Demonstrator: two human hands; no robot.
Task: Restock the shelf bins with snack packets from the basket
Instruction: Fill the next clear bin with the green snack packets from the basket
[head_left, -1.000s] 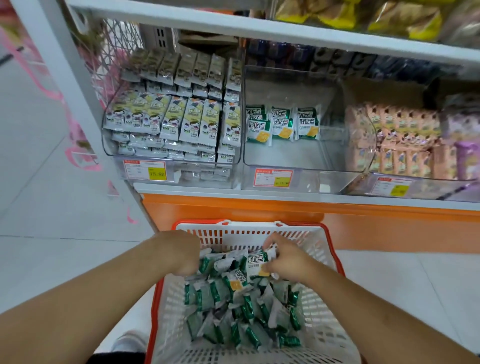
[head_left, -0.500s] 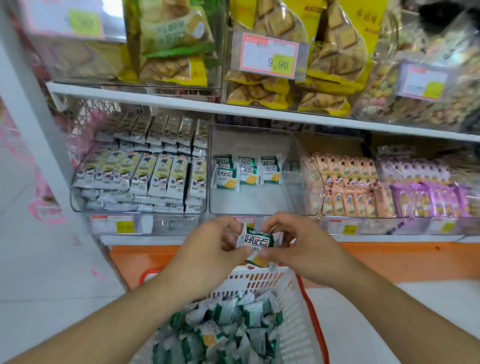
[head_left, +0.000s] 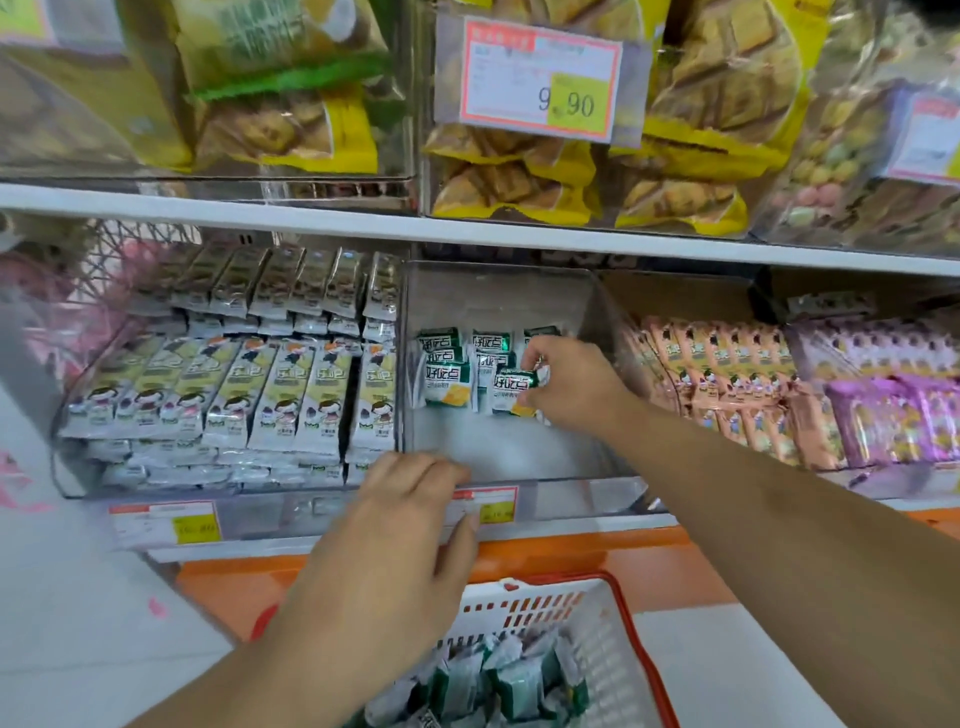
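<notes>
Left hand (head_left: 410, 525) rests with curled fingers over the front lip of the clear middle bin (head_left: 519, 452), holding nothing; we judge it steadies the bin. Right hand (head_left: 571, 384) pinches a green snack packet (head_left: 514, 387) inside that bin, against the rear row of packets (head_left: 447, 369), apparently to continue the row. Basket (head_left: 613, 639) below the shelf edge holds more.

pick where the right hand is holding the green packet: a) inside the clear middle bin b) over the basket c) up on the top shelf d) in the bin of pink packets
a: the right hand pinches the green packet inside the clear middle bin, right beside the few matching packets already standing there.
</notes>
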